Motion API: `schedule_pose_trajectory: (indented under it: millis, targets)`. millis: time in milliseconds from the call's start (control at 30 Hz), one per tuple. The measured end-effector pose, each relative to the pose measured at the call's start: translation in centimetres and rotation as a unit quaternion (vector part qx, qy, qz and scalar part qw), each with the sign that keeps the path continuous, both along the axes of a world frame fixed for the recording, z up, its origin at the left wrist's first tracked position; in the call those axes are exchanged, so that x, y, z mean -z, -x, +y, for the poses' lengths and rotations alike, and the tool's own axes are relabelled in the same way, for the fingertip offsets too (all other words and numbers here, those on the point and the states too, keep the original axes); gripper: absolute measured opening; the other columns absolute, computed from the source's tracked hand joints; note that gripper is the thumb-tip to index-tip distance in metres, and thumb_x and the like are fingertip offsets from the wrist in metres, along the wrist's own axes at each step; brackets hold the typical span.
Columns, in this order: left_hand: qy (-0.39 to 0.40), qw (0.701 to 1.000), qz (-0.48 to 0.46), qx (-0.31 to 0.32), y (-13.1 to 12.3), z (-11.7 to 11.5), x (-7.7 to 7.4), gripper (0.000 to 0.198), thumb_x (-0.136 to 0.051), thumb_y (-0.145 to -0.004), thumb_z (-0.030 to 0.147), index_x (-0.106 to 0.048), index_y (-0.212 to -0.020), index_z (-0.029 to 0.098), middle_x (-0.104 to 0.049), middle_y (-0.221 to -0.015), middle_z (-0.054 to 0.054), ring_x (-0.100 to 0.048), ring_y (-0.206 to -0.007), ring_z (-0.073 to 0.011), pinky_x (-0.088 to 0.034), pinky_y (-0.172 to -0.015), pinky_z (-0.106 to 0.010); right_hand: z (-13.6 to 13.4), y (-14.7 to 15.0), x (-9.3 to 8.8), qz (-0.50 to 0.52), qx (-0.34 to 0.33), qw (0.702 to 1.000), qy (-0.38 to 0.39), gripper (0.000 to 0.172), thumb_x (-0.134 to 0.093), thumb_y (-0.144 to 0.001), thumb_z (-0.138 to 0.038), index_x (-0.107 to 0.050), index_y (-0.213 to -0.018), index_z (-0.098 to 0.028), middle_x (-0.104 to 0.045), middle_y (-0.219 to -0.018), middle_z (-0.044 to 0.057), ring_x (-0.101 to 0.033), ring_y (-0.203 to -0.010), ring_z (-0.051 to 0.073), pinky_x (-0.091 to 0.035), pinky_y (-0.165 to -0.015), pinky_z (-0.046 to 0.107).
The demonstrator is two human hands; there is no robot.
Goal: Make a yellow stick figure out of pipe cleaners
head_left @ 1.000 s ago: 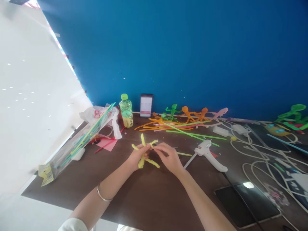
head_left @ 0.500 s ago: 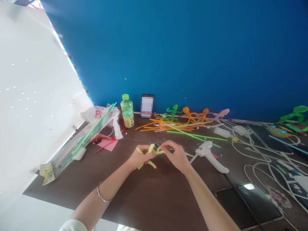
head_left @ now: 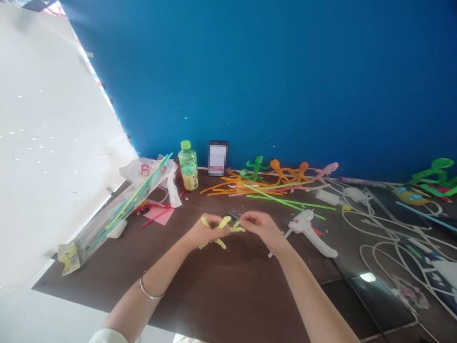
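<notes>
My left hand (head_left: 207,231) is closed around a yellow pipe cleaner figure (head_left: 224,222), whose bent fuzzy limbs stick out above and below the fingers. At the figure's right end, my right hand (head_left: 261,227) pinches with thumb and forefinger beside a short twisted piece; the exact contact is too small to make out clearly. Part of the figure is hidden in the left palm. A thin dark item (head_left: 234,216) lies just behind the fingertips, its kind unclear. To the right of my right hand rests a white hot glue gun (head_left: 310,232).
Orange and green pipe cleaners (head_left: 264,191) lie behind my hands, with finished figures (head_left: 275,170) along the wall. A bottle (head_left: 188,167) and a phone (head_left: 217,159) stand at the back. Left is a bag of pipe cleaners (head_left: 128,202); right are white cables (head_left: 378,224) and a dark tablet (head_left: 371,300).
My left hand has shifted slightly left with the yellow figure. The right fingertips now sit a little above the twisted end, which has dropped slightly. The view has barely moved.
</notes>
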State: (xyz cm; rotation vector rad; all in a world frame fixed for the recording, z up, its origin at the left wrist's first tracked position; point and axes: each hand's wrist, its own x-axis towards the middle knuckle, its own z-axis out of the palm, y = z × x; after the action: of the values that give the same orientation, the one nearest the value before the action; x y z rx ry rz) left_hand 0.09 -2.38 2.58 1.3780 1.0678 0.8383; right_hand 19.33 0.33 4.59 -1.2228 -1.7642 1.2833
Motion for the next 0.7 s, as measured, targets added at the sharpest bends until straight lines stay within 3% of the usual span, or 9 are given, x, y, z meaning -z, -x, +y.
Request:
schedule_pose_trajectory:
  millis: [167,433,700]
  targets:
    - [-0.034,0.999,-0.004,-0.017,-0.2,-0.2,-0.6,0.024,-0.065,-0.064,0.036,-0.062,-0.063,0.012,-0.045,-0.051,0.002,-0.036,-0.046,-0.0061,-0.031,-0.04,-0.02,-0.3,0.3,-0.5,-0.003,0.018,1.0,-0.025,0.021,-0.057,-0.071,-0.037,-0.06,-0.066,-0.017,-0.061,-0.065,0.0,-0.055,-0.061,0.014,-0.042,-0.058,0.025]
    - [-0.032,0.995,-0.019,-0.089,-0.4,0.2,0.4,0.024,-0.064,-0.065,0.035,-0.062,-0.061,0.011,-0.035,-0.048,0.004,-0.029,-0.045,-0.0051,-0.023,-0.039,-0.02,-1.4,1.7,-0.1,-0.051,0.06,0.968,-0.239,0.016,-0.054,-0.077,-0.031,-0.059,-0.068,-0.019,-0.061,-0.071,0.004,-0.057,-0.068,0.017,-0.044,-0.061,0.028]
    - [0.068,0.971,-0.119,-0.197,-0.9,0.4,1.2,0.028,-0.068,-0.06,0.036,-0.062,-0.067,0.01,-0.039,-0.041,0.005,-0.03,-0.037,-0.0036,-0.022,-0.036,-0.02,-2.0,3.1,1.4,-0.02,0.044,0.952,-0.303,0.014,-0.053,-0.08,-0.027,-0.059,-0.069,-0.021,-0.061,-0.068,0.004,-0.056,-0.066,0.017,-0.046,-0.065,0.032]
